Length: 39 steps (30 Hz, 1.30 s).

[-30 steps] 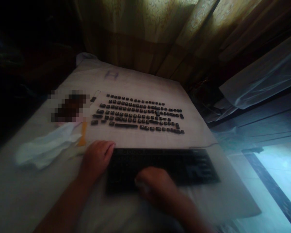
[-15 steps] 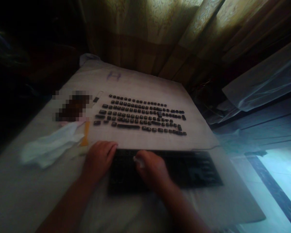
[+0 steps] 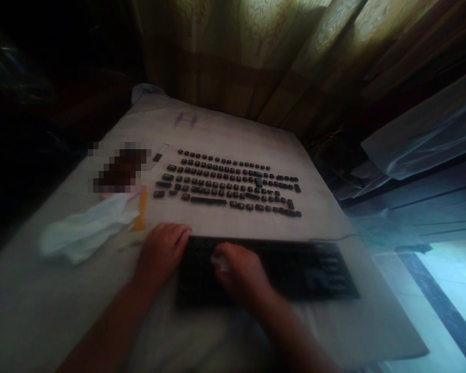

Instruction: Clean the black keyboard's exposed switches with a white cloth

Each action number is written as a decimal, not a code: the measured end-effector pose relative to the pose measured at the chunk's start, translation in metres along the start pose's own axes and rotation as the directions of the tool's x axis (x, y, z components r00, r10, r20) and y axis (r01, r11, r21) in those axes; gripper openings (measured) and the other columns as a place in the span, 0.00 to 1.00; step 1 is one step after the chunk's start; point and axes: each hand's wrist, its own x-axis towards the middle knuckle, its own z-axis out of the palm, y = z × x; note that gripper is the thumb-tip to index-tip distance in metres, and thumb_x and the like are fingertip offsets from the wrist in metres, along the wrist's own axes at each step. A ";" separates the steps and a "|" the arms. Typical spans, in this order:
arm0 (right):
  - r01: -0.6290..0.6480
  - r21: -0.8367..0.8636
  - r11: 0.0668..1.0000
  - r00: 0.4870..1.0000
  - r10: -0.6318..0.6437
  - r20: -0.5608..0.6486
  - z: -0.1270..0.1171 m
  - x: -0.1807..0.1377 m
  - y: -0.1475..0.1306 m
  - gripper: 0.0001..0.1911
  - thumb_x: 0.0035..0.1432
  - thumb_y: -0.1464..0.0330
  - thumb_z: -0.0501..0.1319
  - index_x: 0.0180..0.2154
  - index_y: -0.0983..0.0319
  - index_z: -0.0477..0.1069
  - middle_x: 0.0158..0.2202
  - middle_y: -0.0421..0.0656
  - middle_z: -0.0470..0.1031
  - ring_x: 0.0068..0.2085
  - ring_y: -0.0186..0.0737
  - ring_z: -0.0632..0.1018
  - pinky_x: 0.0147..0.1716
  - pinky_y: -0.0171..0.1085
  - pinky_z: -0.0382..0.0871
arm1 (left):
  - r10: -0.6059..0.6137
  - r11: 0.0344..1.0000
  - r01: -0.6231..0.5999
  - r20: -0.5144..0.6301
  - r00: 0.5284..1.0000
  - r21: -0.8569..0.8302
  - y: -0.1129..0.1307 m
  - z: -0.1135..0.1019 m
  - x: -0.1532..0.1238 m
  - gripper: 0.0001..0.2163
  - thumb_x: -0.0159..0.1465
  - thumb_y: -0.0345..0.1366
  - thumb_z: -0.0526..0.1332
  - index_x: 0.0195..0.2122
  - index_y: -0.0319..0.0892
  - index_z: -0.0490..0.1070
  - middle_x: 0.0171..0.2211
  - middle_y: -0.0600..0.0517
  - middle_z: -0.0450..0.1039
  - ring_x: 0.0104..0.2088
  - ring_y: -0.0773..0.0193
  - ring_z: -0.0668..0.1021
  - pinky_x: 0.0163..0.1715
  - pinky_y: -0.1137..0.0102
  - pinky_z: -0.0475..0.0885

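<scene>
A black keyboard base (image 3: pixel 287 272), stripped of its keycaps, lies flat on the cloth-covered table. At its upper left corner my left hand (image 3: pixel 163 251) grips the edge, fingers together. Over the left-centre part of the base, my right hand (image 3: pixel 241 269) is closed around a small white wipe (image 3: pixel 220 262); the fingers hide most of it. Beyond the base, loose black keycaps (image 3: pixel 213 184) are laid out in rows, with the long space bar (image 3: pixel 208 201) in the nearest row.
Left of the keycaps lie a crumpled white cloth (image 3: pixel 85 228), an orange strip (image 3: pixel 140 212) and a pixelated dark item (image 3: pixel 120 168). A small tool with a wire loop (image 3: pixel 158 157) sits near them. A cable (image 3: pixel 334 238) runs off the base. Curtains (image 3: pixel 233 57) hang behind the table.
My right hand, with the wipe, has shifted slightly left and down over the keyboard base. My left hand keeps its place at the corner. The whole view has moved a little.
</scene>
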 end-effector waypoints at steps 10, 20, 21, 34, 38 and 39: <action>0.200 -0.049 0.979 0.978 -0.196 0.068 0.000 -0.010 0.009 0.14 0.53 0.79 0.59 0.40 0.57 0.72 0.35 0.40 0.80 0.36 0.39 0.78 0.38 0.35 0.68 | -0.003 1.000 0.003 0.006 1.000 0.001 0.001 -0.001 0.000 0.16 0.70 0.40 0.49 0.40 0.43 0.76 0.38 0.46 0.81 0.40 0.52 0.79 0.43 0.57 0.72; 0.104 -0.043 0.994 0.992 -0.100 0.082 -0.008 -0.015 0.009 0.14 0.52 0.78 0.59 0.40 0.58 0.72 0.35 0.41 0.79 0.36 0.41 0.79 0.37 0.36 0.69 | -0.003 1.000 0.003 0.006 1.000 0.001 0.001 0.000 0.000 0.17 0.70 0.40 0.48 0.39 0.42 0.76 0.37 0.45 0.81 0.39 0.51 0.78 0.42 0.56 0.72; 0.100 -0.040 0.994 0.991 -0.096 0.089 -0.009 -0.015 0.009 0.14 0.51 0.78 0.59 0.40 0.59 0.72 0.35 0.41 0.79 0.36 0.41 0.79 0.36 0.36 0.69 | -0.005 1.000 0.005 0.003 1.000 0.001 0.001 0.000 0.000 0.17 0.70 0.40 0.48 0.39 0.42 0.76 0.37 0.45 0.81 0.39 0.51 0.78 0.42 0.56 0.72; 0.173 0.001 0.985 0.982 -0.173 0.075 -0.002 -0.022 0.005 0.15 0.51 0.79 0.58 0.40 0.58 0.72 0.35 0.41 0.80 0.36 0.40 0.79 0.38 0.36 0.69 | -0.004 1.000 0.004 0.012 1.000 0.009 0.002 -0.001 0.001 0.16 0.70 0.39 0.49 0.40 0.41 0.76 0.38 0.45 0.81 0.40 0.51 0.78 0.43 0.56 0.72; 0.152 0.001 0.988 0.982 -0.151 0.111 -0.004 -0.026 0.004 0.15 0.51 0.78 0.60 0.40 0.58 0.73 0.34 0.40 0.80 0.35 0.40 0.79 0.36 0.35 0.68 | -0.001 1.000 0.001 0.011 1.000 0.013 0.001 0.000 0.001 0.17 0.70 0.39 0.48 0.39 0.40 0.76 0.37 0.45 0.81 0.39 0.50 0.78 0.42 0.56 0.72; 0.144 -0.003 0.990 0.983 -0.142 0.117 -0.005 -0.026 0.004 0.14 0.51 0.78 0.60 0.40 0.58 0.73 0.33 0.40 0.79 0.35 0.40 0.79 0.36 0.35 0.68 | 0.000 1.000 0.000 0.010 1.000 0.014 0.001 0.000 0.001 0.17 0.70 0.39 0.48 0.39 0.40 0.76 0.37 0.45 0.81 0.39 0.50 0.78 0.42 0.56 0.72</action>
